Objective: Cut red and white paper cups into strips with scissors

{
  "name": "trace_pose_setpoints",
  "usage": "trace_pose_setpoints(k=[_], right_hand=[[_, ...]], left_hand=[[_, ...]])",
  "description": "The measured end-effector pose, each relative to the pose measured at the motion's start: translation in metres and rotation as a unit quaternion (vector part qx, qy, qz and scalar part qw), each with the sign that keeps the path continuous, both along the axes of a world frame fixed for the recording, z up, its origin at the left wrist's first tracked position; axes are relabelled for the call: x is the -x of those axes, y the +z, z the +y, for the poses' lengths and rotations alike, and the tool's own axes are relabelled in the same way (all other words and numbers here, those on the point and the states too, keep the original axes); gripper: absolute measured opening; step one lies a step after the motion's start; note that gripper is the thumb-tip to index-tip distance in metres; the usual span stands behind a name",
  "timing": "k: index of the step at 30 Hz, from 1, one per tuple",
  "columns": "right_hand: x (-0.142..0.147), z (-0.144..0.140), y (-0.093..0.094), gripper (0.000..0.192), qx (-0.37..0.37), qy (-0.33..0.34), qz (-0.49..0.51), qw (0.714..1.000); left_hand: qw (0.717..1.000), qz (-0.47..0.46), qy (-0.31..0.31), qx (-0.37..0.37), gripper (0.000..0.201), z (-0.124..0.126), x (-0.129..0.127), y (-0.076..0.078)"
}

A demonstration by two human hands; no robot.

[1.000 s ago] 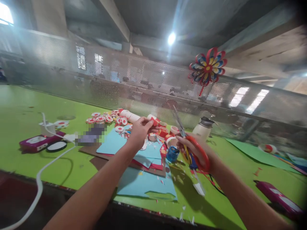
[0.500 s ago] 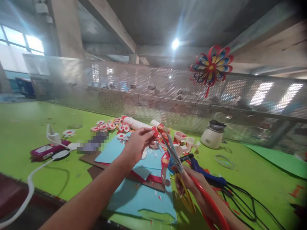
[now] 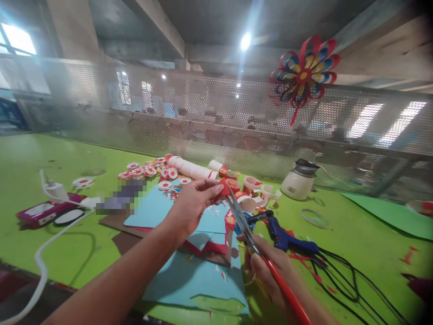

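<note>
scissors (image 3: 244,225), steel blades slanting up-left, red handles gripped in right hand (image 3: 270,273); left hand (image 3: 192,205) fingertips pinch red paper scrap (image 3: 223,187).

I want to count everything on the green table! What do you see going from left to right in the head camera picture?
Pink case → left hand holding a red paper piece → scissors in the right hand → white pot → green paper sheet.
</note>
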State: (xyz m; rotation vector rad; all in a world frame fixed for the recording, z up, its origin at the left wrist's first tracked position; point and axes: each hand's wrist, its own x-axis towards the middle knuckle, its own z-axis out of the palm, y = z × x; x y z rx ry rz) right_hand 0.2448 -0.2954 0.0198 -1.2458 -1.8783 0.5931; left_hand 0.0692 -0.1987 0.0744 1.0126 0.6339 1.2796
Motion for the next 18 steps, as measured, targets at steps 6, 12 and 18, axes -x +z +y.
trace_pose_setpoints(k=[6,12,18], right_hand=[[0.0024,-0.0026,0.0021,0.053,0.013,-0.006,-0.002,1.0],[0.0021,-0.0042,0.0042,0.052,0.02,0.003,-0.007,1.0],[0.0036,-0.0046,0.0042,0.053,0.006,0.001,-0.011,1.0]], left_hand=[[1.0,0.013,-0.011,-0.001,0.01,0.0022,0.0013,-0.0081],[1.0,0.008,-0.01,-0.002,0.007,-0.0025,0.0002,-0.0084],[1.0,0.015,-0.012,-0.011,0.007,-0.0051,-0.0014,-0.01]])
